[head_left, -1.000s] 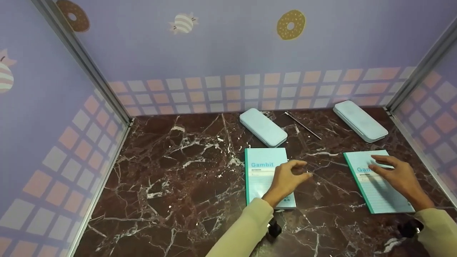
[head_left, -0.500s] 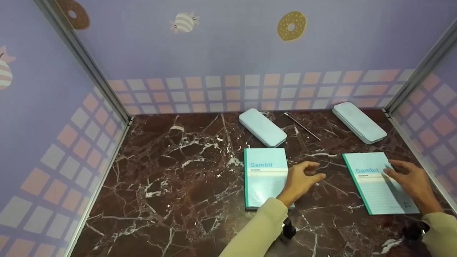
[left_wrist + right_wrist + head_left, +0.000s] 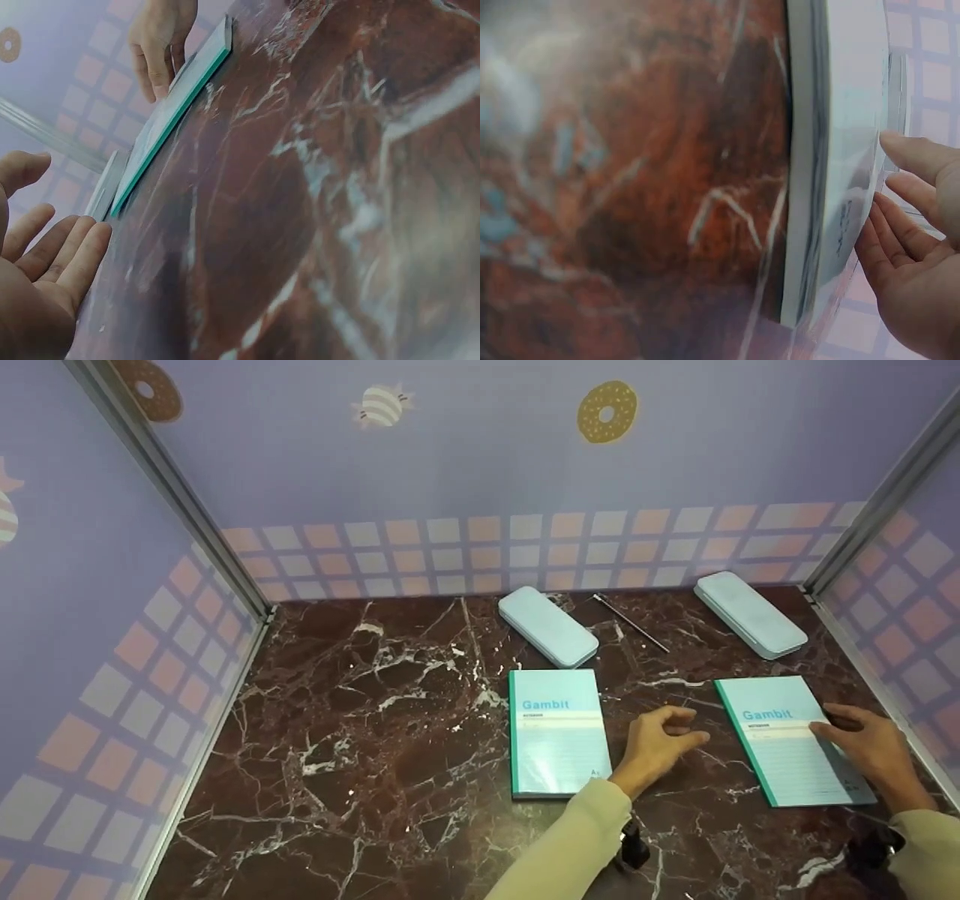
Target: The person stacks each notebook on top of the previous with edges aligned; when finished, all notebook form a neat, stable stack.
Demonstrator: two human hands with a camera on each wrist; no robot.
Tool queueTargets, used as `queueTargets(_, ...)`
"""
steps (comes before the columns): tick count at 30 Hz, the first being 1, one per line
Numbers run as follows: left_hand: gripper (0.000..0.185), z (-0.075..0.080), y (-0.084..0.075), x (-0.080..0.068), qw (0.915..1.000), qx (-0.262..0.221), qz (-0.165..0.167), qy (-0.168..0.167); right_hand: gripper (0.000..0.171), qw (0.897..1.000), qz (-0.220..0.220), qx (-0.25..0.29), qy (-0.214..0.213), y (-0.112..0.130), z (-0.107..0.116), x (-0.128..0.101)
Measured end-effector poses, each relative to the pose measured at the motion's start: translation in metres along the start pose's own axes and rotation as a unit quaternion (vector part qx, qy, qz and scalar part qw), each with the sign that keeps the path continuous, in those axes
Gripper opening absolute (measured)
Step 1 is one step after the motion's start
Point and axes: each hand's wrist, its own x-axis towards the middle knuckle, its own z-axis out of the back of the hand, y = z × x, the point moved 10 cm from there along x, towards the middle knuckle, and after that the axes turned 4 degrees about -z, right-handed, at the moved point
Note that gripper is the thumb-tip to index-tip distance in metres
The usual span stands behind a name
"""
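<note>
Two light-blue "Gambit" notebooks lie flat on the dark marble table (image 3: 375,720). The left notebook (image 3: 556,731) lies untouched. My left hand (image 3: 684,729) hovers over bare marble between the two notebooks, fingers loosely curled and holding nothing; the left wrist view shows its fingers (image 3: 52,255) relaxed. My right hand (image 3: 831,725) rests its fingers on the right half of the right notebook (image 3: 780,735). In the right wrist view the fingers (image 3: 900,240) lie nearly straight beside that notebook's (image 3: 832,150) cover. The left wrist view shows the same notebook (image 3: 176,109) edge-on, with the right hand (image 3: 159,45) on it.
Two pale-blue pencil cases lie near the back wall, one behind the left notebook (image 3: 549,626) and one at the back right (image 3: 750,613). A thin dark pen (image 3: 631,622) lies between them. Purple walls enclose the table on three sides.
My left hand slid right, off the left notebook and onto the marble between the notebooks. My right hand moved right and nearer across the right notebook's cover.
</note>
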Motion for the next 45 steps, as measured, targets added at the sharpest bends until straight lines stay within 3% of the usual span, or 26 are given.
queueTargets(6, 0.031, -0.015, 0.007, -0.003, 0.9999, -0.005, 0.010, 0.009, 0.070, 1.000, 0.014, -0.009, -0.017, 0.000, 0.004, -0.005)
queueTargets(14, 0.027, -0.032, 0.016, -0.007, 0.9993, -0.011, 0.026, 0.023, 0.064, 1.000, 0.017, 0.019, -0.017, 0.000, 0.003, -0.006)
queueTargets(24, 0.019, -0.037, 0.017, -0.010, 0.9989, 0.014, 0.030, 0.032, 0.058, 0.999, 0.042, 0.024, -0.020, 0.015, -0.006, -0.011)
queueTargets(36, 0.022, -0.042, 0.013, -0.011, 0.9984, 0.039, 0.001, 0.042, 0.049, 0.996, 0.079, 0.030, -0.025, 0.037, -0.016, -0.023)
queueTargets(40, 0.027, -0.043, 0.017, -0.012, 0.9992, -0.003, 0.026, 0.031, 0.047, 0.996, 0.076, 0.032, -0.026, 0.039, -0.016, -0.025)
queueTargets(45, 0.035, -0.042, 0.023, -0.015, 0.9931, -0.102, 0.056, 0.006, 0.045, 0.997, 0.063, 0.040, -0.017, 0.038, -0.018, -0.026)
